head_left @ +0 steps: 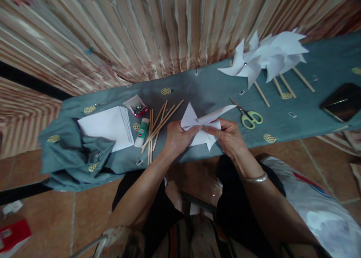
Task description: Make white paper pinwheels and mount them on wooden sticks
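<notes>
Between my two hands is a white paper pinwheel (pixel 207 119), its corners folded in toward the middle. My left hand (pixel 177 137) grips its left side, the thumb pressed near the centre. From the right, my right hand (pixel 229 136) pinches it, that thumb meeting the other at the middle. No stick shows on this pinwheel. Left of my hands lie several thin wooden sticks (pixel 152 132) in a loose, crossing pile. Scissors with light green handles (pixel 251 119) rest on the cloth to the right, blades pointing up and left.
A glue stick (pixel 141 132), an open box of small metal pins (pixel 137 107) and a stack of white paper (pixel 105 128) lie on the left. Several pinwheels on sticks (pixel 270 55) sit at the back right, near a dark phone (pixel 342 102). A grey-green cloth (pixel 208 85) covers the table.
</notes>
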A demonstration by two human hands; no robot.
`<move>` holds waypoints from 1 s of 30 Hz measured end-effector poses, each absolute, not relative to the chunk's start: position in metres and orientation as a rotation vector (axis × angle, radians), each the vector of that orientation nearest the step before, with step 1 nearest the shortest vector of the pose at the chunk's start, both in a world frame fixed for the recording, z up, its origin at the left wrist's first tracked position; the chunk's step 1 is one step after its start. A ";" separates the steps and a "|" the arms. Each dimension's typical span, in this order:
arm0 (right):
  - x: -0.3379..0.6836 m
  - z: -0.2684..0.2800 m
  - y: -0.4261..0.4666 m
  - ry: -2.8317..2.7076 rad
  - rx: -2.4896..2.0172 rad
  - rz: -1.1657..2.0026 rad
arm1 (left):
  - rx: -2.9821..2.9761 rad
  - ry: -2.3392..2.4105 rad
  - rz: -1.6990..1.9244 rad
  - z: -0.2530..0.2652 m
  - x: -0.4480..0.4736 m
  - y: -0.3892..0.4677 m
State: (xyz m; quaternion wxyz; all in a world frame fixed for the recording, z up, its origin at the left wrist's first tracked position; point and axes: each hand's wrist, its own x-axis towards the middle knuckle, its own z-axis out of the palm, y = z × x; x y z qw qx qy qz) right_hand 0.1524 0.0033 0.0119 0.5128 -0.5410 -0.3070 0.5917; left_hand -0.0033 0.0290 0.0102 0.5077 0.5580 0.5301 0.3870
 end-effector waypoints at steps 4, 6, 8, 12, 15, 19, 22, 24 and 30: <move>0.152 0.012 0.004 -0.739 -1.311 1.423 | 1.331 1.278 0.937 0.011 -0.003 0.030; 0.152 0.013 0.004 -0.748 -1.313 1.431 | 1.316 1.260 0.949 0.010 -0.004 0.031; 0.154 0.015 0.005 -0.775 -1.320 1.440 | 1.297 1.231 0.947 0.009 -0.005 0.032; 0.156 0.016 0.006 -0.821 -1.332 1.455 | 1.231 1.160 0.936 0.006 -0.006 0.032; 0.158 0.016 0.006 -0.841 -1.333 1.439 | 1.171 1.147 0.917 0.006 -0.004 0.032; 0.160 0.014 0.005 -0.868 -1.355 1.411 | 1.120 1.154 0.915 0.008 -0.001 0.031; 0.161 0.013 0.005 -0.889 -1.370 1.375 | 1.106 1.171 0.906 0.007 0.000 0.031; 0.162 0.013 0.005 -0.910 -1.371 1.353 | 1.097 1.182 0.898 0.006 0.000 0.031; 0.163 0.011 0.005 -0.967 -1.376 1.337 | 1.075 1.202 0.905 0.005 0.000 0.030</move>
